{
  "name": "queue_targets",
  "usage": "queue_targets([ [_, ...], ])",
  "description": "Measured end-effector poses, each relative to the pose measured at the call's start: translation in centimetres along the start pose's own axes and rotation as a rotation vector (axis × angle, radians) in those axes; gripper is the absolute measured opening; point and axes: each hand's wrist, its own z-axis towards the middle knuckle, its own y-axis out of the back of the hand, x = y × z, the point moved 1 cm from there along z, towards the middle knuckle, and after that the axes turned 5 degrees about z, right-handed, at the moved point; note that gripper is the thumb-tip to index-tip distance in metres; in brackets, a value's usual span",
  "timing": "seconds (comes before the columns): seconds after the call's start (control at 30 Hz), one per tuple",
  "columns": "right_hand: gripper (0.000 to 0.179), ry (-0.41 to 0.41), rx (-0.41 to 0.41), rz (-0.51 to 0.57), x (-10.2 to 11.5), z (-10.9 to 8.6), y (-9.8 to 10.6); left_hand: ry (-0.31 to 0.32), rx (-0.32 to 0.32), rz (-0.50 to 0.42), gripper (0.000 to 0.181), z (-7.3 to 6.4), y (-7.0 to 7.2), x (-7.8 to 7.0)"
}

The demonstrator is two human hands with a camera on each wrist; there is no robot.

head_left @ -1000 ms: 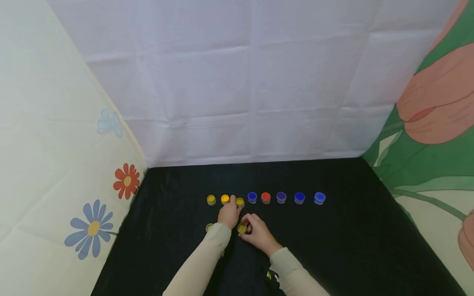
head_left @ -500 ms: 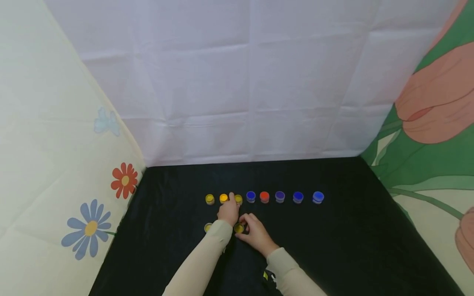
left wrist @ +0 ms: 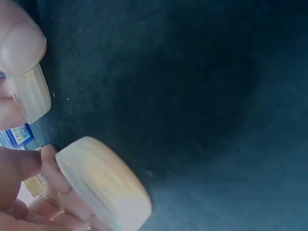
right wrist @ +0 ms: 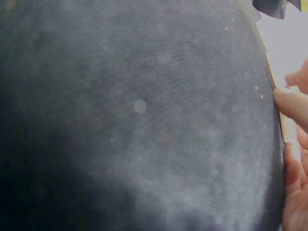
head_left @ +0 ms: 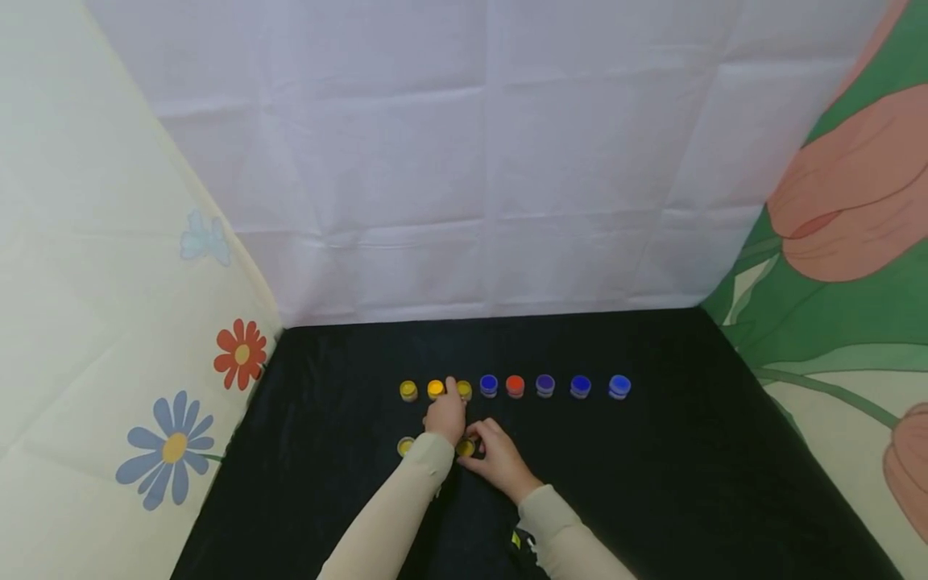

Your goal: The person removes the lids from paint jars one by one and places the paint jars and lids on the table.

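In the head view my left hand (head_left: 445, 416) reaches to the back row of small jars. Its index finger and thumb pinch a yellow-topped jar (head_left: 464, 390). My right hand (head_left: 502, 461) is closer to the front, its thumb and fingers around another yellow-topped jar (head_left: 466, 448) with a pale rim. A third such jar (head_left: 405, 445) sits left of it, partly covered by the left sleeve. The left wrist view shows a translucent jar (left wrist: 36, 94) under a thumb and a larger-looking one (left wrist: 106, 185) beside curled fingers. Fingers (right wrist: 291, 103) touch a pale edge in the right wrist view.
Along the back row are yellow (head_left: 408, 391), orange-yellow (head_left: 435, 389), red (head_left: 515, 386) and several blue or purple jars (head_left: 580, 387). Black cloth (head_left: 696, 451) covers the table. A white sheet (head_left: 406, 161) hangs behind it, with flowered cloths at both sides.
The whole head view has shifted slightly, so the jars appear a little further left. Both hands keep nearly the same grip and place among the jars.
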Motion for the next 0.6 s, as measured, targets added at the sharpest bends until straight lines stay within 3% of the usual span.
queue_targets([
  [0.2,0.034,-0.009,0.008,-0.007,0.1,-0.1,0.0,-0.064,-0.002,-0.002,0.039,-0.5,0.3,0.3],
  [0.37,0.038,-0.034,0.049,-0.008,0.3,-0.1,0.4,-0.161,-0.079,0.027,0.042,-1.0,0.3,0.7],
  [0.6,0.041,-0.092,0.087,0.106,0.4,0.0,2.3,-0.280,-0.153,0.146,0.016,-1.8,0.5,0.6],
])
